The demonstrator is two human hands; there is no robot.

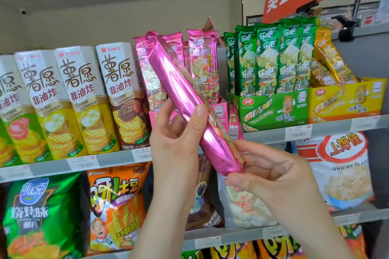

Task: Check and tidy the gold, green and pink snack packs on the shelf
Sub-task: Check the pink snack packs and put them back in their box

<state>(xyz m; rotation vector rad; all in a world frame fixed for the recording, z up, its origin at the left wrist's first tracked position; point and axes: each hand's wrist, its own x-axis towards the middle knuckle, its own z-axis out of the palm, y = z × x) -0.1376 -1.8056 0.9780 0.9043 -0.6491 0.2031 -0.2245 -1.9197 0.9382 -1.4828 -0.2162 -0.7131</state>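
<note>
Holding one long, glossy pink foil snack pack (183,94) clear of the grey metal shelf (336,127), out in front of its front edge, slanted with the top end up-left and the bottom end down-right. Turning the plain side toward the camera, with print showing only along the right edge, probably for checking the seam or date before returning it.

Gripping the pack's middle with the left hand (179,139), thumb pressing across the front, fingers wrapping behind, forearm rising from below. Pinching the pack's lower end with the right hand (273,174), forefinger lying along the upper side, thumb under the sealed tip, forearm coming in from the lower right. Clamping both hands on the same pack, one likely steadying, the other likely rotating.

Leaving the other pink foil packs (200,63) standing upright behind, in a pink cardboard display box (221,111) at the shelf's middle. Leaving the green foil packs (271,59) standing neatly further right in a green cardboard box (273,109). Leaving the gold foil packs (330,63) leaning crookedly near the shelf's right end in a yellow cardboard box (345,101), likely needing straightening.
</note>
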